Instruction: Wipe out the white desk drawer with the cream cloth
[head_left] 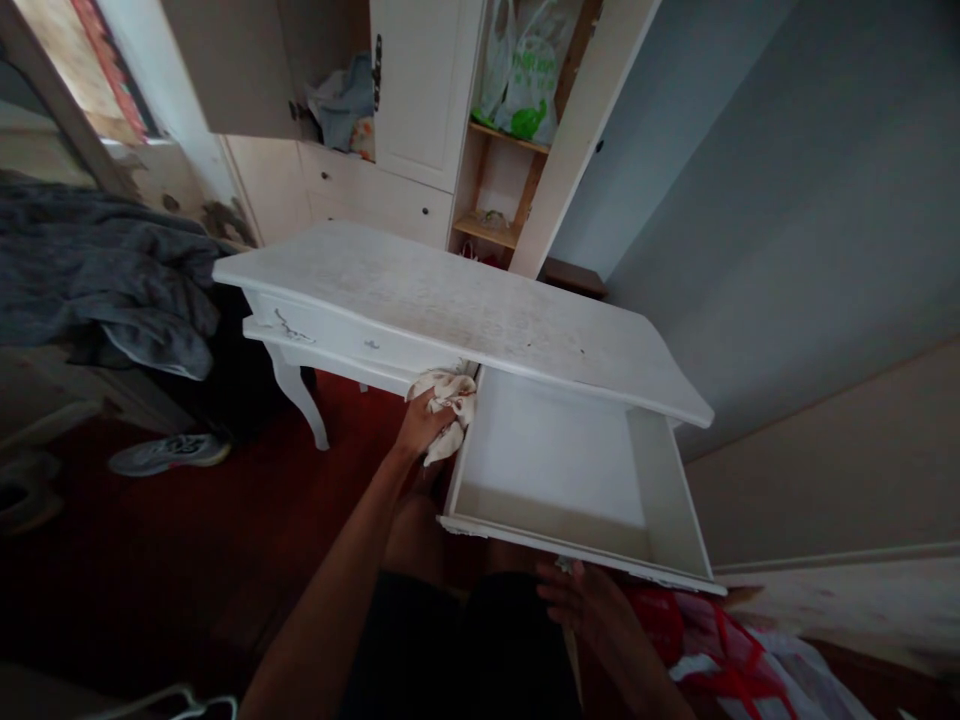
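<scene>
My left hand [426, 422] is closed round a crumpled cream cloth [450, 390]. It presses the cloth near the left side wall of a pulled-out white drawer [562, 460], just under the edge of the white desk [450, 290]. Inside, the drawer is bare. Below the drawer's front panel is my right hand [581, 598], fingers spread and slightly curled, close to the small handle [564, 565]. Whether the fingers touch the handle I cannot tell. The desk top is scuffed, with grey marks. A second drawer [352, 340] on the left is closed.
Behind the desk stands a white wardrobe [420, 90] with open doors and plastic bags [525, 80] on a shelf. Grey clothing [105, 260] hangs at left, above a shoe [171, 454]. Red and white bags [735, 650] lie at lower right. A grey wall [810, 200] rises at right.
</scene>
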